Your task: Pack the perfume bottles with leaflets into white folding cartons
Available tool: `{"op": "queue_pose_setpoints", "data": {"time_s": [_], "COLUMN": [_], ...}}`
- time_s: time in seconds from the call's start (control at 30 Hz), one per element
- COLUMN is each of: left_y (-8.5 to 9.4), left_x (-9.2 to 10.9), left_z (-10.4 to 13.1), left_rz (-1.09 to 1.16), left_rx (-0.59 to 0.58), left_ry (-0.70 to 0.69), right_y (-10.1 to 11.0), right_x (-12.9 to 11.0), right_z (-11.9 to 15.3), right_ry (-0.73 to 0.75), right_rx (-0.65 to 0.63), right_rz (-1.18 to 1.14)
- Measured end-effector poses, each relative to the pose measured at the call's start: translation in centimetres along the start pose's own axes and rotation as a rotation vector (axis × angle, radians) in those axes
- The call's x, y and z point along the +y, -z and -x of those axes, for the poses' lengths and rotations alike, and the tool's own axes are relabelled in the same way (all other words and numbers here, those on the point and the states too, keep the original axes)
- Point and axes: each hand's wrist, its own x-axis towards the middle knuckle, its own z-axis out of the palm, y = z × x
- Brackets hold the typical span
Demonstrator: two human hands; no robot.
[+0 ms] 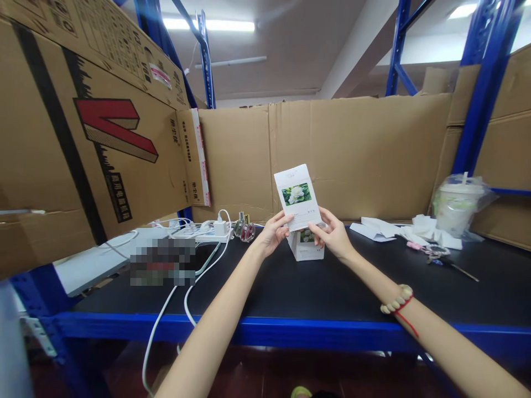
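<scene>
A white card with a picture of a white flower (pixel 296 198) is held up, tilted, above the black tabletop. My left hand (pixel 274 233) pinches its lower left edge. At its lower right corner, the fingers of my right hand (pixel 332 235) grip it, with the thumb in front. Right behind and below the card, a second white piece with a similar flower picture (pixel 310 251) stands on the tabletop, its upper part hidden by the card and my fingers.
Left of my hands are small glass bottles (pixel 248 229), a white power strip (pixel 213 236) and loose white cables. Crumpled white papers (pixel 375 228), keys (pixel 435 252) and a lidded cup (pixel 458 204) lie or stand at right. Cardboard walls (pixel 360 155) enclose the black tabletop (pixel 332 298).
</scene>
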Motion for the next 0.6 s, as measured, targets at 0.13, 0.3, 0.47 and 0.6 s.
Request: {"op": "queue_pose_setpoints", "data": {"time_s": [0.13,0.3,0.47,0.6], "left_y": [-0.02,0.11,0.06,0.01], "left_x": [0.01,-0.20,-0.27,0.05], "left_z": [-0.05,-0.34,-0.38,-0.02], "left_rz": [0.028,0.060,0.088,-0.022], "left_rx": [0.044,0.062,0.055,0.013], "left_ry": [0.026,0.036,0.037,0.008], "right_y": [0.05,0.12,0.06,-0.01], "right_x": [-0.13,-0.25,-0.09,0.14], "right_z": [-0.08,-0.19,-0.23,-0.15], "right_ry": [-0.019,-0.026,-0.028,-0.060], "right_rx": [0.011,0.008,-0.011,-0.011], "right_rz": [0.004,0.013,0.036,0.016]}}
